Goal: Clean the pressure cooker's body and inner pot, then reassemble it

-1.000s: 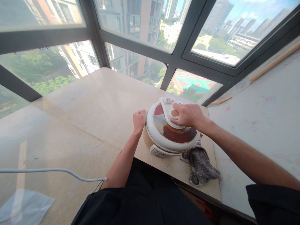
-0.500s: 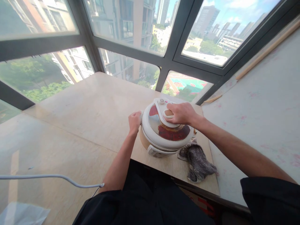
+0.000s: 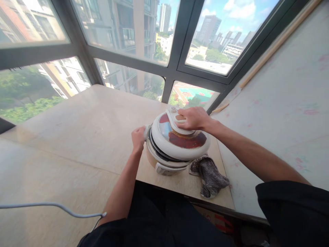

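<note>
A round white and beige electric pressure cooker (image 3: 152,154) stands on the stone-look sill, its control panel (image 3: 168,169) facing me. Its lid (image 3: 177,145), white with a dark red decorated top, is tilted up, and a dark gap shows between lid and pot on the left and front. My right hand (image 3: 194,118) is closed around the handle on top of the lid. My left hand (image 3: 138,137) is closed on the pot's side handle (image 3: 147,132); its fingertips are hidden. Beside the pot on the right lies a crumpled grey-brown cloth (image 3: 212,175).
Dark-framed windows (image 3: 172,41) rise behind the sill (image 3: 102,130). A papered wall (image 3: 277,130) bounds the right side. At the lower left a white cable (image 3: 56,206) runs to my left sleeve. The sill's front edge is close to my body.
The lid has come up from the pot and tilted, raised by my right hand, opening a gap at the left and front. My left hand keeps its hold. The view has shifted slightly.
</note>
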Demonstrator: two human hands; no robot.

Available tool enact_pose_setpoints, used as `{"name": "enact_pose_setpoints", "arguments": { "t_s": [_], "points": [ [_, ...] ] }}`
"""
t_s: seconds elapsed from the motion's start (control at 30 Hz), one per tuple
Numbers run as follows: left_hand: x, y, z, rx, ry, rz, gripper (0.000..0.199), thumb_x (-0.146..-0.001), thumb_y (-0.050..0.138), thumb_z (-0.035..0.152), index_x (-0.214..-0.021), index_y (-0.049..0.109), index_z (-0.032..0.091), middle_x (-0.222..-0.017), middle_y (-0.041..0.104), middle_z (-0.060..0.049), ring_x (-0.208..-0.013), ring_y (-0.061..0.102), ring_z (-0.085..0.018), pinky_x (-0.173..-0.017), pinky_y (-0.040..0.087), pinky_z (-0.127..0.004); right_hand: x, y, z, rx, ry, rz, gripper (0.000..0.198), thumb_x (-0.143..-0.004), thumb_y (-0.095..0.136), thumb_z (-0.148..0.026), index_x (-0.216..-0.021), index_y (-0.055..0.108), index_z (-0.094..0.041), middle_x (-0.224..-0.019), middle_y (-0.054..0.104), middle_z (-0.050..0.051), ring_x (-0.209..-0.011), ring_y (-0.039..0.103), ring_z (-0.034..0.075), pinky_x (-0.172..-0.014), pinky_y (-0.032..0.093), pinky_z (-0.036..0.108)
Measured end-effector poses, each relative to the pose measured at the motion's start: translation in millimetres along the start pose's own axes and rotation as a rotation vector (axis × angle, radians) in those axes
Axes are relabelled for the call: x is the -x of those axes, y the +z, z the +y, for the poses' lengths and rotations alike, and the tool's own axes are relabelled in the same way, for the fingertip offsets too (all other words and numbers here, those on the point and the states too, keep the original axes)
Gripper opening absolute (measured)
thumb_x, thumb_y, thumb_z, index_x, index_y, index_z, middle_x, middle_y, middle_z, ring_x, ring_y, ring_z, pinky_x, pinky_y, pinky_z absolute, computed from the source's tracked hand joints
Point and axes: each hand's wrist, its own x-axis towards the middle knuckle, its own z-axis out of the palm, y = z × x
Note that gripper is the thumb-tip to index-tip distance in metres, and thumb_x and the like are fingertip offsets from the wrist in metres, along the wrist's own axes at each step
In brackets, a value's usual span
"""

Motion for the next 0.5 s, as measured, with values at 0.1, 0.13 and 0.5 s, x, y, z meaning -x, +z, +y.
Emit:
{"name": "enact_pose_setpoints", "arguments": {
  "t_s": [0.1, 0.13, 0.5],
  "points": [
    [-1, 0, -1, -0.007, -0.005, 0.001, 0.033, -0.078, 0.061, 0.035, -0.056, 0.043, 0.019, -0.052, 0.033, 0.004, -0.051, 0.031, -0.009, -0.045, 0.023, -0.022, 5, 8, -2, -0.029, 0.04, 0.021, 0.048, -0.087, 0.048, -0.058, -0.108, 0.071, -0.021, -0.095, 0.077, 0.011, -0.084, 0.068, 0.029, -0.064, 0.03, 0.032],
    [-1, 0, -1, -0.011, -0.005, 0.003, 0.033, -0.078, 0.061, 0.035, -0.056, 0.043, 0.019, -0.052, 0.033, 0.004, -0.051, 0.031, -0.009, -0.045, 0.023, -0.022, 6, 10, -3, -0.032, 0.044, 0.029, 0.048, -0.087, 0.048, -0.058, -0.109, 0.071, -0.021, -0.095, 0.077, 0.011, -0.084, 0.068, 0.029, -0.065, 0.031, 0.032],
    [-3, 1, -3, -0.016, 0.005, 0.019, 0.031, -0.079, 0.06, 0.033, -0.056, 0.046, 0.017, -0.054, 0.037, 0.004, -0.052, 0.033, -0.009, -0.047, 0.025, -0.023, 12, 10, -35, -0.046, 0.109, -0.032, 0.051, -0.088, 0.052, -0.06, -0.113, 0.068, -0.02, -0.102, 0.076, 0.015, -0.09, 0.071, 0.032, -0.069, 0.041, 0.034]
  ]
}}
